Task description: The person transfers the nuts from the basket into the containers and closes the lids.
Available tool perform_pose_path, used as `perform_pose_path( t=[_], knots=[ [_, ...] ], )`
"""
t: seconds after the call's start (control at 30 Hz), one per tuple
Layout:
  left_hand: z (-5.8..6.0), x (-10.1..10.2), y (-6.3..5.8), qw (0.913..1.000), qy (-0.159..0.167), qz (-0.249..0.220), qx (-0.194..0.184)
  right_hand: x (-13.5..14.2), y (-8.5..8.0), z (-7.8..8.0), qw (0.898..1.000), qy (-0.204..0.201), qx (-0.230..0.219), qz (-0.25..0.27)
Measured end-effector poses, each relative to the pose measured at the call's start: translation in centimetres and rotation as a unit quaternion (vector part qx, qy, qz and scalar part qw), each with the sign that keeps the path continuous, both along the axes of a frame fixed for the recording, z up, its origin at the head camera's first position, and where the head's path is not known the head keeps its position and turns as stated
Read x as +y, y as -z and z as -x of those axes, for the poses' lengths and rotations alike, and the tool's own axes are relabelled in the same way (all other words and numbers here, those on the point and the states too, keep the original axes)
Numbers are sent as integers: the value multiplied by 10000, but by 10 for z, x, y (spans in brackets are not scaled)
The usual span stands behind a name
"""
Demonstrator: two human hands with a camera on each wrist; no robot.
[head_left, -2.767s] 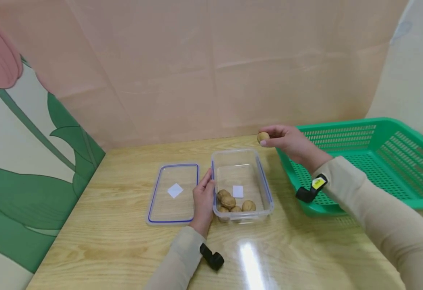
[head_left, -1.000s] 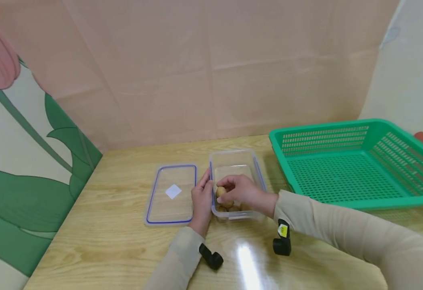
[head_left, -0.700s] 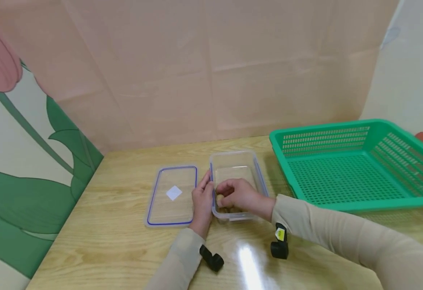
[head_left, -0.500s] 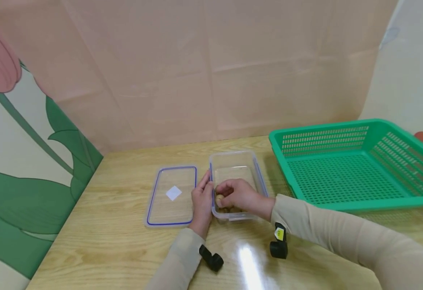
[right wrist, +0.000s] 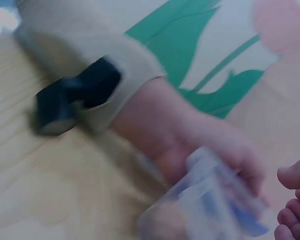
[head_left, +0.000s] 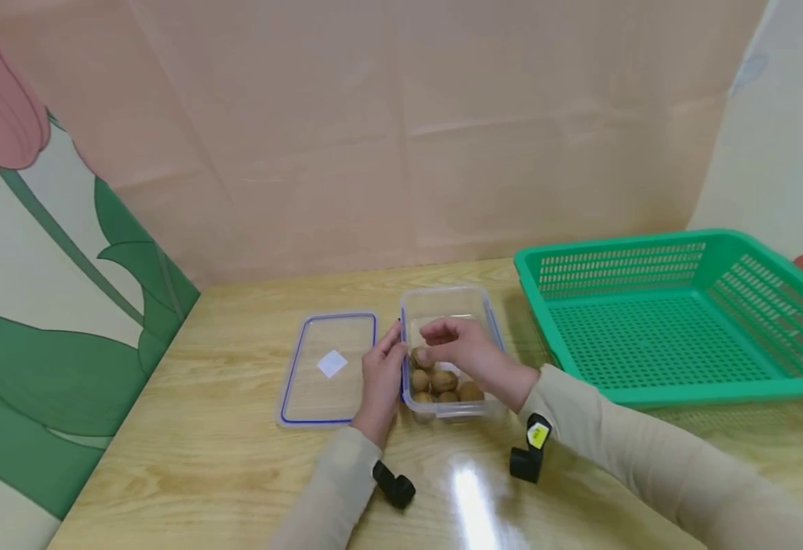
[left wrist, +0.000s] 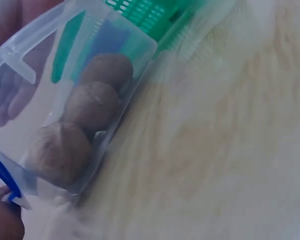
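Observation:
Several brown walnuts (head_left: 445, 381) lie in the near half of a clear plastic box (head_left: 435, 295) with blue edging. My left hand (head_left: 380, 378) rests against the outside of the box's left wall, fingers fairly straight. Over the box, my right hand (head_left: 473, 350) has its thumb and fingers apart, the thumb partly covering one walnut by the left wall. In the right wrist view the right hand's thumb (right wrist: 292, 175) and fingertips show nothing between them. The left wrist view shows walnuts (left wrist: 92, 105) through the box's near wall.
A clear lid (head_left: 328, 397) with blue edging and a white paper square (head_left: 331, 363) lies left of the box. To the right stands a large green basket (head_left: 621, 396). A wall covered in pinkish sheeting (head_left: 318, 153) rises behind the wooden table (head_left: 208, 428).
My right hand carried a walnut from near the basket into the box, set it on the left and let go. It has just lifted slightly. The left hand stays at the box's side.

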State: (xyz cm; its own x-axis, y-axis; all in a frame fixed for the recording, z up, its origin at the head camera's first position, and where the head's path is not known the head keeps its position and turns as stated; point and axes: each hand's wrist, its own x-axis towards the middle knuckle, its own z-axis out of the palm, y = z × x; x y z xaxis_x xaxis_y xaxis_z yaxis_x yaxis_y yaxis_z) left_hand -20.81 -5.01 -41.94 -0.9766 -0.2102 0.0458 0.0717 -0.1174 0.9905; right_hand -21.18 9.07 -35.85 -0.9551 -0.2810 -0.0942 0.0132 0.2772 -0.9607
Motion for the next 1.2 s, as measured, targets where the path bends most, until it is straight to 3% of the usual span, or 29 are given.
perform_pose_path(
  t=[0.07,0.27,0.47,0.63,0.9,1.1,1.2],
  knots=[
    [2,-2,1,10000,4,32,-23,1,-5,3,9995,112,21,284],
    [-3,-12,-10,9996,-273,-48,48,-2,-23,4,9949,465,-3,894],
    [-10,-41,-30,9987,-473,-100,155,-21,-34,1,9891,535,-141,1364],
    [-14,-70,-39,9974,-697,-140,131,-49,-38,-5,9819,632,-491,1718],
    [-11,-118,-45,9911,-1289,304,139,-91,-32,-13,9682,1066,-913,2073],
    [-12,-156,-45,9829,-1464,1021,-453,-117,-16,-19,9646,1264,-1150,2010],
    [-15,-169,-39,9794,-1490,1125,-764,-129,-5,-22,9644,1344,-1229,1917]
  ],
)
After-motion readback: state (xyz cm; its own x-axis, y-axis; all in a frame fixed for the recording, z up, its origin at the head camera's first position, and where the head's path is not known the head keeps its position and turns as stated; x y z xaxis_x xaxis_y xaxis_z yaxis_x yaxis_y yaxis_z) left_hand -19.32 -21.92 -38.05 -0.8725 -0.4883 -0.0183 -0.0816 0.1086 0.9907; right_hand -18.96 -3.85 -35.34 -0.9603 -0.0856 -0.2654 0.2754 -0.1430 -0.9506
